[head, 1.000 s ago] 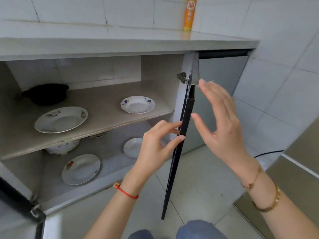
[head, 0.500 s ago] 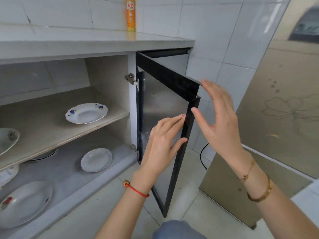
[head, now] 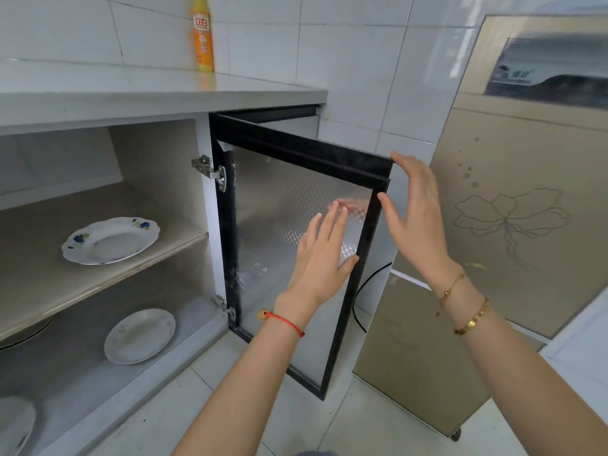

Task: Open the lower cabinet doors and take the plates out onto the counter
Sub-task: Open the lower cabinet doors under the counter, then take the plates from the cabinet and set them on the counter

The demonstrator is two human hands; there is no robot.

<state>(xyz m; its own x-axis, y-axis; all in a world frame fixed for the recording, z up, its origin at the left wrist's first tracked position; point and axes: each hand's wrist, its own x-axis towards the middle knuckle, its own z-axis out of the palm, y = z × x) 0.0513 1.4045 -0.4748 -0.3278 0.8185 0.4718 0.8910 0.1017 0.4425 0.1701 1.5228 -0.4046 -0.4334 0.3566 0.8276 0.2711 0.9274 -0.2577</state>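
Observation:
The right-hand cabinet door (head: 289, 192), black-framed with a frosted panel, stands swung out from the lower cabinet. My left hand (head: 324, 255) lies flat against the panel's inner side, fingers straight. My right hand (head: 418, 218) is at the door's free upper corner, thumb on the frame's inner face and fingers around the outer edge. A white plate with blue flowers (head: 110, 240) rests on the upper shelf. A plain white plate (head: 139, 335) sits on the cabinet floor. Another plate (head: 14, 426) is cut off at the lower left. The grey counter (head: 131, 90) runs above.
An orange bottle (head: 203, 34) stands on the counter against the tiled wall. A gold-coloured appliance (head: 526, 209) stands close to the right of the open door, with a black cable (head: 357, 301) behind it. The floor is pale tile.
The door has swung further out to the right with both hands on it. My view has turned right, so the left-hand plates have left the frame.

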